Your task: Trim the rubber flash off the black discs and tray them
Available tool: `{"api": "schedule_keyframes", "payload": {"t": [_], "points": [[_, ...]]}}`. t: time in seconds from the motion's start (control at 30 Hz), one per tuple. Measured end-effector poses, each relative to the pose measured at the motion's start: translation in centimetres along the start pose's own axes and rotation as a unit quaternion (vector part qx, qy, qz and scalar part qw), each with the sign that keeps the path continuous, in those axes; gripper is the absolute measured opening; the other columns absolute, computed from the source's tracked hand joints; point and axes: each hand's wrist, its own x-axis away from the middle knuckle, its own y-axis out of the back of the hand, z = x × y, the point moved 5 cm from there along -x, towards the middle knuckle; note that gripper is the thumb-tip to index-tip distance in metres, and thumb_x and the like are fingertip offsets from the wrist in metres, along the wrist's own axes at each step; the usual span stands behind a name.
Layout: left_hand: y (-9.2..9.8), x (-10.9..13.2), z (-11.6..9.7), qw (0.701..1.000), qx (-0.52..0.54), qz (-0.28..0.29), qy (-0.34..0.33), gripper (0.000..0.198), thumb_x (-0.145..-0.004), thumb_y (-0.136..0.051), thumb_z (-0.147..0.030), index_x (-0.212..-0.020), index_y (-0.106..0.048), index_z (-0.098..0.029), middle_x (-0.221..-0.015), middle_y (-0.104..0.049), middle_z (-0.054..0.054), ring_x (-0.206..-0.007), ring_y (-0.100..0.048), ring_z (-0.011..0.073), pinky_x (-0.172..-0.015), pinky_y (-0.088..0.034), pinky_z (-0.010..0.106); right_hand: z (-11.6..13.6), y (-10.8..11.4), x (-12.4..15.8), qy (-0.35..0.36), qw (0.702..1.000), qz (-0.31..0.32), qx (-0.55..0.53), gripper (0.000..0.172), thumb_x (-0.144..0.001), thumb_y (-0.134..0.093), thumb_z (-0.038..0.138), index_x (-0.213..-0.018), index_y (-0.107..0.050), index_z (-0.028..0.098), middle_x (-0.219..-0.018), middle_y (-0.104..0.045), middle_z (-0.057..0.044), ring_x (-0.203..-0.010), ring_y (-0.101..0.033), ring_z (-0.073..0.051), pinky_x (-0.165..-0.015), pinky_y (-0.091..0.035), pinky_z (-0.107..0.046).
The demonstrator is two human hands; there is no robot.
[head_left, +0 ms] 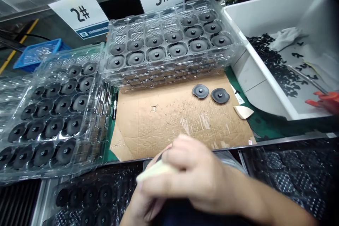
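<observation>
Pale wedge is pointing left and slightly downward, its long axis slanting, while the right hand is closing its curled fingers around it just below the cardboard sheet; the left hand is sitting underneath, its grip impossible to tell.

1 pale cream strip held tilted beneath the fingers of the right hand, its end pointing down-left above the left hand, with 1 dark item partly hidden behind it, type indeterminate.
</observation>
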Motion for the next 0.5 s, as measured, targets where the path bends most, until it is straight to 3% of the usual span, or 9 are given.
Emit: {"api": "schedule_keyframes", "payload": {"t": [0.13, 0.2, 0.37, 0.43, 0.5], "points": [[-0.6, -0.1, -0.3, 0.999, 0.039, 0.032, 0.013, 0.051, -0.065, -0.071, -0.033, -0.114, -0.058, -0.026, -0.111, -0.065, 0.003, -0.099, -0.062, 0.024, -0.089, -0.046, 0.032, -5.1, 0.6, 2.1, -0.202, 0.973, -0.112, -0.021, 0.035, -0.089, -0.038, 0.012, -0.118, -0.054, 0.023, -0.091, -0.058, -0.003, -0.081, -0.052, -0.013, -0.071, -0.041, -0.025], [-0.9, -0.1, -0.5, 0.997, 0.055, 0.054, 0.017, 0.052, -0.062, -0.071, -0.038, -0.112, -0.059, -0.027, -0.115, -0.064, 0.005, -0.103, -0.059, 0.0275, -0.089, -0.046, 0.032, -7.1, -0.5, 4.2, -0.271, 0.953, -0.135, 0.0, 0.034, -0.09, -0.038, 0.016, -0.121, -0.051, 0.024, -0.092, -0.059, -0.004, -0.081, -0.053, -0.014, -0.07, -0.043, -0.026], [-1.5, -0.4, -0.7, 0.992, 0.079, 0.095, 0.011, 0.037, -0.067, -0.068, -0.036, -0.103, -0.065, -0.027, -0.107, -0.067, 0.004, -0.097, -0.063, 0.0237, -0.085, -0.048, 0.031, -9.2, -4.7, 7.7, -0.269, 0.96, -0.065, 0.049, 0.03, -0.088, -0.04, 0.018, -0.112, -0.057, 0.023, -0.082, -0.063, -0.003, -0.075, -0.057, -0.017, -0.068, -0.046, -0.032], [-1.7, -0.4, -0.5, 0.993, 0.067, 0.093, 0.018, 0.041, -0.065, -0.07, -0.037, -0.105, -0.063, -0.027, -0.112, -0.065, 0.005, -0.1, -0.061, 0.0256, -0.086, -0.048, 0.032, -8.6, -3.9, 7.6, -0.286, 0.952, -0.091, 0.062, 0.03, -0.088, -0.041, 0.019, -0.114, -0.055, 0.022, -0.095, -0.064, -0.005, -0.086, -0.058, -0.019, -0.073, -0.046, -0.034], [-1.8, -0.5, -0.4, 0.997, 0.038, 0.073, 0.015, 0.051, -0.063, -0.071, -0.039, -0.111, -0.06, -0.026, -0.114, -0.063, 0.006, -0.101, -0.06, 0.0269, -0.089, -0.046, 0.034, -6.8, -1.7, 6.3, -0.286, 0.945, -0.139, 0.072, 0.033, -0.09, -0.04, 0.02, -0.121, -0.048, 0.023, -0.112, -0.059, -0.005, -0.096, -0.055, -0.018, -0.077, -0.043, -0.032]]}}
